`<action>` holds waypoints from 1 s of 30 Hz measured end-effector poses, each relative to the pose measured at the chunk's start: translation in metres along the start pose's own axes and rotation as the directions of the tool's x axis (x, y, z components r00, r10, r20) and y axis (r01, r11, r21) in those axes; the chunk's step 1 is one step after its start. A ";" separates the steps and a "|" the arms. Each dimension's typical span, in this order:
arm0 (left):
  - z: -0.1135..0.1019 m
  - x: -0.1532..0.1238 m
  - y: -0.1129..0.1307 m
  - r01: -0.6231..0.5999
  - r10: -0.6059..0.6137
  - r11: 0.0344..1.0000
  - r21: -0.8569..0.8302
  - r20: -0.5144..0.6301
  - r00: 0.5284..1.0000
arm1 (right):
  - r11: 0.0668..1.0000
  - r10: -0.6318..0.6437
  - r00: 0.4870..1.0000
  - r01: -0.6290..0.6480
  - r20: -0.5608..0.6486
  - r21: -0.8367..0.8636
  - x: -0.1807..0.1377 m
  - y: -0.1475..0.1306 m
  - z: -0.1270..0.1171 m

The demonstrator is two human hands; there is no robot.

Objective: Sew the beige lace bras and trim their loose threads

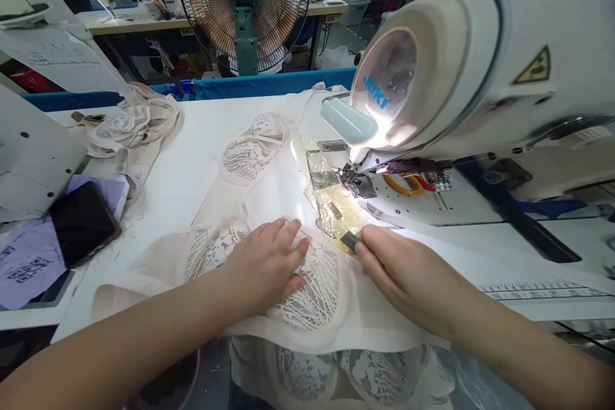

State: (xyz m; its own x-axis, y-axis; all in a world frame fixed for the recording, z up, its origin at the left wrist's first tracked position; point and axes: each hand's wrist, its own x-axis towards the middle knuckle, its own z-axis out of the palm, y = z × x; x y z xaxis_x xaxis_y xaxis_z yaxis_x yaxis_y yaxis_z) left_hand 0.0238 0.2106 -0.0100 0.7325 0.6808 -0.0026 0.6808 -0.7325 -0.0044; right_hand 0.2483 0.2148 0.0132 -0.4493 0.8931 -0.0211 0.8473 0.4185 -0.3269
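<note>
My left hand (269, 262) lies on a cream lace bra (317, 285) with its fingers spread. The bra is laid out on the white sewing table, and one edge hangs toward me. In my right hand (403, 266), thumb and fingers pinch a small dark grey flat piece (350, 241); I cannot tell what it is. Its tip is beside the yellowish plate (331, 208) at the sewing machine's presser foot (353, 180). Just beyond my left hand another lace cup (247, 157) rests on the table.
The lit sewing machine head (432, 64) overhangs the right side. Yellow-handled scissors (403, 186) lie beneath it. More bras (139, 125), a black phone (84, 224) and purple paper (29, 262) are at the left. A large fan (243, 6) stands behind. More bras (307, 375) hang below the table edge.
</note>
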 end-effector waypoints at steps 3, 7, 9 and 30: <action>-0.009 -0.006 -0.001 -0.030 0.030 1.000 0.007 0.084 0.996 | 0.989 -0.020 0.999 0.013 0.044 0.149 -0.005 0.001 0.017; -0.023 -0.007 0.006 -0.036 0.029 0.998 0.058 0.112 0.993 | 0.964 -0.146 0.988 0.151 -0.038 0.218 -0.002 0.002 0.036; -0.023 -0.006 0.014 -0.040 0.033 0.996 0.081 0.095 0.995 | 0.962 -0.186 0.980 0.195 -0.064 0.192 0.003 0.000 0.040; 0.005 -0.005 0.030 0.061 -0.061 0.997 -0.038 -0.013 0.998 | 0.975 -0.185 0.980 0.191 0.067 -0.110 0.030 -0.022 0.030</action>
State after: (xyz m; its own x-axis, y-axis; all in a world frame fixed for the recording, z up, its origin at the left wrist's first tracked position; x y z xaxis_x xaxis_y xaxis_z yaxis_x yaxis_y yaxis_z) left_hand 0.0402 0.1853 -0.0154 0.6893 0.7244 0.0108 0.7238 -0.6892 0.0330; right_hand 0.2075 0.2278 -0.0091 -0.6161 0.7873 -0.0239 0.7716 0.5971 -0.2193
